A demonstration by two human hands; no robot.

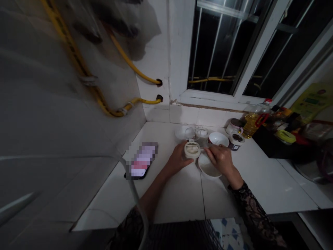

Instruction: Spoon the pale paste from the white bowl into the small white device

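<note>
My left hand (pixel 179 159) is wrapped round a small clear jar (pixel 192 156) with white contents, its clear lid (pixel 190 133) flipped up at the back. Just right of the jar's mouth is my right hand (pixel 221 158), its fingers pinched together. Whatever they grip is too small and dim to make out. Under the right hand stands a white bowl (pixel 205 168), partly covered by it. Behind the hands sits a second bowl (pixel 218 139), white inside with a reddish outside.
A phone (pixel 142 161) with a lit screen lies on the white counter (pixel 174 201) at left. Behind are clear containers (pixel 202 132); at right, a dark-lidded jar (pixel 236 140), an oil bottle (pixel 253 123) and a black box (pixel 267 142). A pale cable (pixel 132 191) crosses the foreground.
</note>
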